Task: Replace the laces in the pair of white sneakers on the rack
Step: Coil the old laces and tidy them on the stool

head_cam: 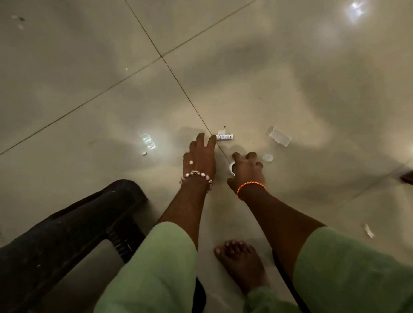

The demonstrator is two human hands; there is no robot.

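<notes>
While a CE mark showed on the small white labelled tube (224,137) on the floor (77,79), the left hand (200,156) reached spread-fingered beside it; the right hand (246,168) curled round a white tape roll (232,167). No sneakers showed.

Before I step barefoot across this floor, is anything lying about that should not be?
Yes. Small things lie loose on the tiled floor: a white labelled cylinder at the left hand's fingers, a clear plastic piece, a small clear cap and a white scrap. No sneakers or laces show.
</notes>
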